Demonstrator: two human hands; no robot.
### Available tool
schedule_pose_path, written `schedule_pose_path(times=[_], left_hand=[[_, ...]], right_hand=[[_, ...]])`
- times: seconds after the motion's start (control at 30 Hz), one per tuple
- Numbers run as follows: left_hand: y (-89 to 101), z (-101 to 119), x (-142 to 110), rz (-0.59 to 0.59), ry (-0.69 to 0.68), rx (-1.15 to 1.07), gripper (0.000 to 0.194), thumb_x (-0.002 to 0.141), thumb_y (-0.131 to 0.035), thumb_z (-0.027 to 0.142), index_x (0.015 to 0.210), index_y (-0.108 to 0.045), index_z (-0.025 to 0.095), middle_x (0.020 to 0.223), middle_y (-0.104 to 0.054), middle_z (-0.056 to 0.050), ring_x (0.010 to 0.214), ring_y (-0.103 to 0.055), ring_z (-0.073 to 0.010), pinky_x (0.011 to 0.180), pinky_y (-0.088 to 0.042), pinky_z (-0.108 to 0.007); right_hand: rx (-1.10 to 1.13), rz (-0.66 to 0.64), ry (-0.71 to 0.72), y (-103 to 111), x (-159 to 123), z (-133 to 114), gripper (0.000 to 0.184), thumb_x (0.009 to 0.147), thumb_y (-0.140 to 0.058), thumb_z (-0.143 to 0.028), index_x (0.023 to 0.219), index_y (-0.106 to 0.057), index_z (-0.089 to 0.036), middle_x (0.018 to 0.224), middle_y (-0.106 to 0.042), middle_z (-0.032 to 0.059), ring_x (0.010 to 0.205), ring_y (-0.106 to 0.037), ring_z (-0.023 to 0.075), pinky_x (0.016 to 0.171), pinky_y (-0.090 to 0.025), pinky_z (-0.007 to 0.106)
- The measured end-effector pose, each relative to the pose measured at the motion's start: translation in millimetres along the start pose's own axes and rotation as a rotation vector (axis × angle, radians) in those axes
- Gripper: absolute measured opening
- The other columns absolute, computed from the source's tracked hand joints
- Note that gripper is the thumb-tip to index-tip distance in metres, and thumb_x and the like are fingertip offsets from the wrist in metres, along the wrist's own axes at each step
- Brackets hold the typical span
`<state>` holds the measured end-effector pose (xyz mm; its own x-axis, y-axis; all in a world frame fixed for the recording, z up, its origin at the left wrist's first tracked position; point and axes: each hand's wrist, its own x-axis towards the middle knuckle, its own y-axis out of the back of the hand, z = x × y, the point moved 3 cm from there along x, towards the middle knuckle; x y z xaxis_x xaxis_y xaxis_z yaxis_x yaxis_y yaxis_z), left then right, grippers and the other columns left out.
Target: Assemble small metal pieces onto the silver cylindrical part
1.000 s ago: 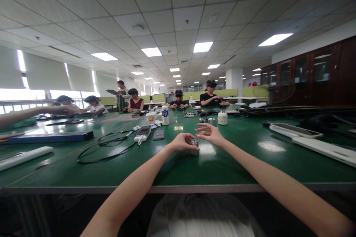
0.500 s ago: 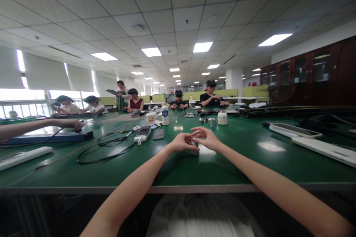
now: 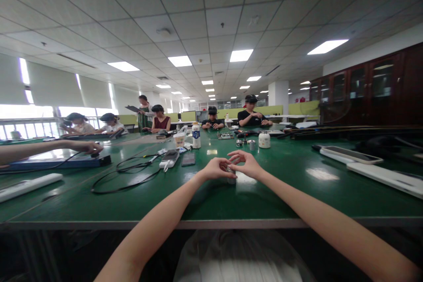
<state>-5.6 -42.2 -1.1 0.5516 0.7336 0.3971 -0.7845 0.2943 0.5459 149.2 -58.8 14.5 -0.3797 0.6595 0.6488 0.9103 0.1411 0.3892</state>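
On the green table (image 3: 280,198) in front of me stands a small silvery cylinder (image 3: 231,180), mostly hidden by my fingers. My left hand (image 3: 216,169) is wrapped around its side, thumb in front. My right hand (image 3: 247,165) curves over from the right, with thumb and fingers pinching at the cylinder's top; what exactly they grip there is hard to make out. Beyond my hands are a small grey metal cylinder (image 3: 252,144), some shiny metal parts (image 3: 239,142) and a white patterned jar (image 3: 264,139).
Left of my hands lie a grey grid-like plate (image 3: 188,159), a white handheld device (image 3: 170,157) and a looped black cable (image 3: 110,191). A bottle (image 3: 196,135) and a cup (image 3: 179,140) stand behind. A phone (image 3: 352,154) lies right. Another person's hand (image 3: 90,147) reaches in from the left.
My right fingers have shifted very slightly at the cylinder's top, while my left hand keeps its place. The other person's hand at the left has moved a little to the right.
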Motion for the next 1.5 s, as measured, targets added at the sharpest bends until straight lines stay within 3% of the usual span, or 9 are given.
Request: schedule_pose_path(times=[0.73, 1.37, 1.5], left_hand=[[-1.3, 1.5, -1.7, -0.007, 0.042, -0.041, 0.054, 0.049, -0.081, 0.037, 0.09, -0.062, 0.008, 0.063, -0.058, -0.001, 0.055, -0.052, -0.009, 0.052, -0.039, -0.02], [-2.0, 1.1, -1.2, -0.024, 0.0, -0.05, 0.054, 0.051, -0.081, 0.039, 0.091, -0.063, 0.007, 0.066, -0.058, -0.001, 0.055, -0.05, -0.0082, 0.052, -0.038, -0.02], [-1.6, 0.7, -1.0, -0.015, -0.009, -0.038, 0.051, 0.051, -0.081, 0.039, 0.088, -0.063, 0.008, 0.066, -0.057, -0.001, 0.056, -0.051, -0.0086, 0.053, -0.039, -0.02]], right_hand=[[0.112, 0.076, -0.087, 2.7, 5.5, 6.8, 0.052, 0.06, -0.075, -0.025, 0.108, -0.055, -0.019, 0.085, -0.063, 0.0034, 0.069, -0.065, 0.0147, 0.063, -0.057, 0.029], [0.218, -0.046, -0.107, -0.9, 2.5, 3.8, 0.05, 0.063, -0.068, -0.013, 0.11, -0.054, -0.019, 0.091, -0.067, 0.006, 0.081, -0.068, 0.0202, 0.074, -0.056, 0.036], [0.215, -0.054, -0.105, -0.9, 1.9, 4.7, 0.051, 0.063, -0.071, -0.017, 0.111, -0.054, -0.018, 0.091, -0.067, 0.0067, 0.081, -0.067, 0.0203, 0.075, -0.056, 0.036]])
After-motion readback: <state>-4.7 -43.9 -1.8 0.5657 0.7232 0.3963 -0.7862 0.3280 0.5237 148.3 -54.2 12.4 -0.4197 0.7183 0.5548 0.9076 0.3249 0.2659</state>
